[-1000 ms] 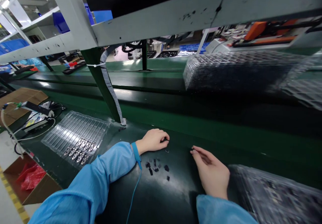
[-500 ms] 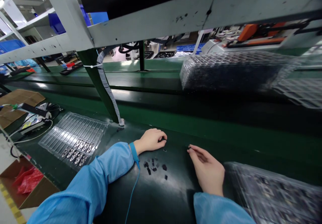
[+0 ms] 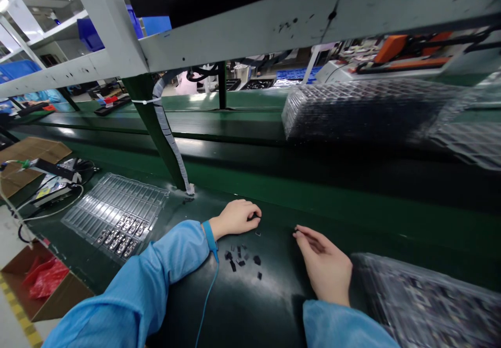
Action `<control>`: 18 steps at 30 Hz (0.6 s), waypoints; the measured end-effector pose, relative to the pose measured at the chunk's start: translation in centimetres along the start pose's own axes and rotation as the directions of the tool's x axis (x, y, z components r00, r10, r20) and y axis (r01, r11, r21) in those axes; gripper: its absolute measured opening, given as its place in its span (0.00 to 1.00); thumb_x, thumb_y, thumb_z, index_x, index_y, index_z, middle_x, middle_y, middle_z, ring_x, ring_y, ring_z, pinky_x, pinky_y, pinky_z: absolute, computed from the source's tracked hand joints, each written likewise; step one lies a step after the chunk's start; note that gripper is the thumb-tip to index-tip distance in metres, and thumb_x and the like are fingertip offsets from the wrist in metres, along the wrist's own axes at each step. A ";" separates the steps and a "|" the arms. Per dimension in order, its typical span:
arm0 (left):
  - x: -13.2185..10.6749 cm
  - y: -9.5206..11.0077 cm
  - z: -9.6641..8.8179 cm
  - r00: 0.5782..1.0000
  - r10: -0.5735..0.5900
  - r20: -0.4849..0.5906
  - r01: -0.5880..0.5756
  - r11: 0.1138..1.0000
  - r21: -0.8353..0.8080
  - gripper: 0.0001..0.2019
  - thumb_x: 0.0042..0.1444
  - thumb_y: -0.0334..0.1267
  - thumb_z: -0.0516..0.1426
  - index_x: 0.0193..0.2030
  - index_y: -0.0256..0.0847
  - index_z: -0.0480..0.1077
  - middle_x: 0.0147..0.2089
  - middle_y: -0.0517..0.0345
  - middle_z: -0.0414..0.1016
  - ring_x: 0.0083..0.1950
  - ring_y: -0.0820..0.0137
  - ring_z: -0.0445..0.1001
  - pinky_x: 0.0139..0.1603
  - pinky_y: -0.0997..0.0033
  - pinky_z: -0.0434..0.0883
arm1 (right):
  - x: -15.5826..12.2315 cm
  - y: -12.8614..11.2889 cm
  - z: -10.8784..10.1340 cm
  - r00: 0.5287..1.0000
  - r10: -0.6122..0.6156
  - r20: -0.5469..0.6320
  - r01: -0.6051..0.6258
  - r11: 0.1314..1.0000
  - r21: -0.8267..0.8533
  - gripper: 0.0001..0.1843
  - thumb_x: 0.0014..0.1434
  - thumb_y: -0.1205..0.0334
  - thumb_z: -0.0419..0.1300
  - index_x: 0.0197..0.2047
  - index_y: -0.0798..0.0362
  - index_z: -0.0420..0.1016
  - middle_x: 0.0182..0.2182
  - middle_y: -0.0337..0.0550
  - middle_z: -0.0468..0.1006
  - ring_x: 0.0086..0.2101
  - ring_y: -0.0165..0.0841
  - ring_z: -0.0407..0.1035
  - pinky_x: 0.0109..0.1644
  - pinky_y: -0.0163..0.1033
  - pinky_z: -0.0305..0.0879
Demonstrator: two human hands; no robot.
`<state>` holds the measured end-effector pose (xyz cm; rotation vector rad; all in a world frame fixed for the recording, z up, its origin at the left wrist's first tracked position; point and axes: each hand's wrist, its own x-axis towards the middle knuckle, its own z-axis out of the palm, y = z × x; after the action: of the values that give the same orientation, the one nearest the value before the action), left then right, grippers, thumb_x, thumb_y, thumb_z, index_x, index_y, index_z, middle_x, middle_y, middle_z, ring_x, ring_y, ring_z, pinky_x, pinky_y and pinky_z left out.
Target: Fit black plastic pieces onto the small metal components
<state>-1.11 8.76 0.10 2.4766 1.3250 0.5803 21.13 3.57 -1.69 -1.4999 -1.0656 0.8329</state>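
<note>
My left hand [image 3: 236,216] rests knuckles-up on the dark green bench, fingers curled round a small black part at its fingertips. My right hand [image 3: 324,263] lies palm-up to its right, thumb and forefinger pinched on a tiny black piece. Between my wrists lie several small black parts [image 3: 241,259]. A blue wrist strap [image 3: 210,236] with a blue cord circles my left wrist. Both arms wear light blue sleeves.
A clear plastic tray [image 3: 117,213] with several metal parts in its near rows lies at the left. Another filled clear tray [image 3: 422,296] sits by my right forearm. Stacked trays [image 3: 352,110] stand on the conveyor behind. A green post [image 3: 158,134], cables and cardboard boxes [image 3: 39,280] stand left.
Nothing has visibly moved apart from a slight shift of the camera; both hands stay where they were.
</note>
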 end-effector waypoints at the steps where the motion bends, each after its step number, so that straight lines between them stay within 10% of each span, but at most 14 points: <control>1: 0.0 0.0 0.0 1.000 0.003 0.001 -0.003 1.000 -0.001 0.07 0.58 0.38 0.58 0.42 0.42 0.74 0.33 0.61 0.73 0.37 0.70 0.70 0.42 0.71 0.65 | 0.0 0.0 0.0 1.000 0.001 -0.001 -0.001 1.000 -0.001 0.22 0.46 0.49 0.66 0.41 0.56 0.82 0.36 0.51 0.84 0.38 0.45 0.79 0.52 0.50 0.73; 18: 0.5 -0.6 -0.1 0.998 0.020 0.062 -0.023 0.999 0.041 0.10 0.60 0.42 0.56 0.45 0.42 0.74 0.37 0.62 0.76 0.40 0.71 0.73 0.43 0.72 0.66 | -0.5 -3.0 -0.2 0.990 0.143 0.012 -0.139 0.975 -0.171 0.21 0.46 0.46 0.65 0.41 0.47 0.81 0.39 0.44 0.84 0.49 0.49 0.76 0.58 0.49 0.69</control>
<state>-1.29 9.48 0.04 2.5241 1.3015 0.4815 20.53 3.10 1.25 -1.7294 -1.0794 0.8784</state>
